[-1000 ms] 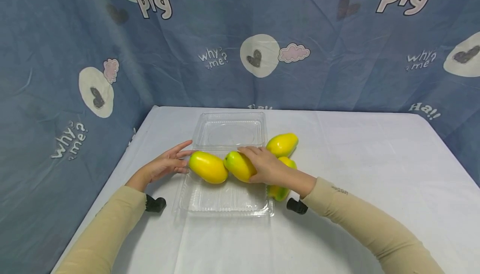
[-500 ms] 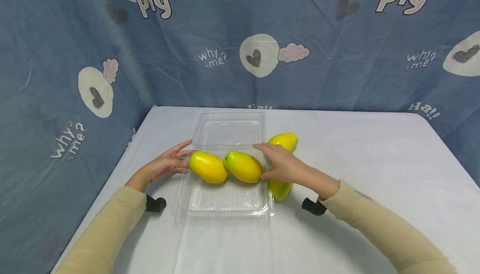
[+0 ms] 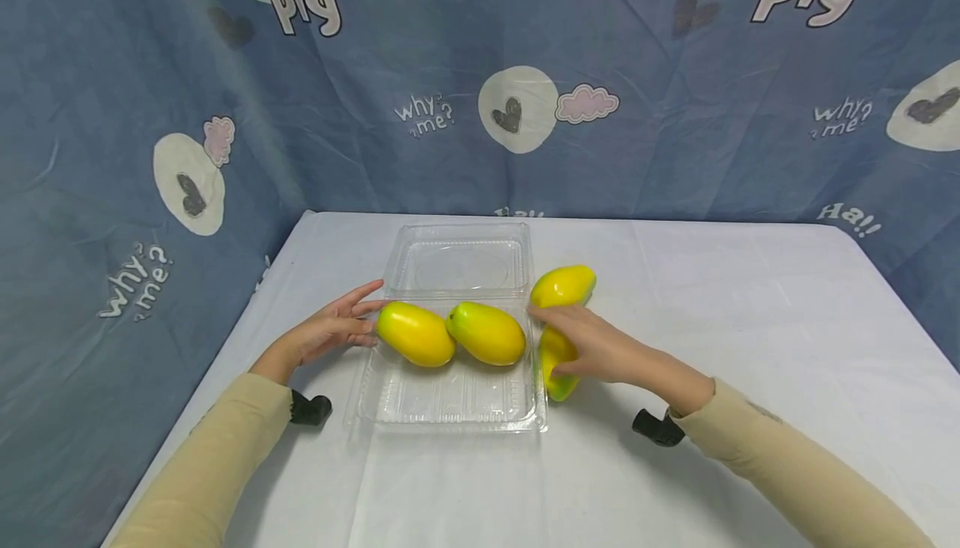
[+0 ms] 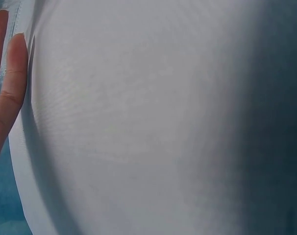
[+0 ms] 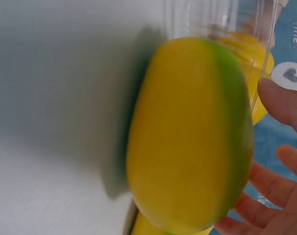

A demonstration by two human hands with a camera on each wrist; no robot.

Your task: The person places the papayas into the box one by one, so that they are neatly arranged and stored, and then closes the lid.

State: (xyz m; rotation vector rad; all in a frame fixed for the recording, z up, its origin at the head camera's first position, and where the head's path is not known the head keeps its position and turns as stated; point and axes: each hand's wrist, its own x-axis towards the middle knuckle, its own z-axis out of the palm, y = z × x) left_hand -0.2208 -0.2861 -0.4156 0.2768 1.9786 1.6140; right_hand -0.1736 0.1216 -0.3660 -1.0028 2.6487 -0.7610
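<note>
A clear plastic clamshell box lies with its lid folded back. Two yellow-green mangoes, a left one and a right one, lie side by side in its base. My left hand is at the box's left edge beside the left mango, fingers extended and holding nothing. My right hand hovers over a third mango just right of the box, partly covering it. In the right wrist view the thumb and fingers stand spread around that mango, without a visible grip.
Another mango lies behind my right hand, beside the box. The lid stretches toward the back. A white cloth covers the table, with a blue printed curtain behind it.
My right hand has let go of the right mango in the box and moved right to the mango outside. My left hand has stayed in place.
</note>
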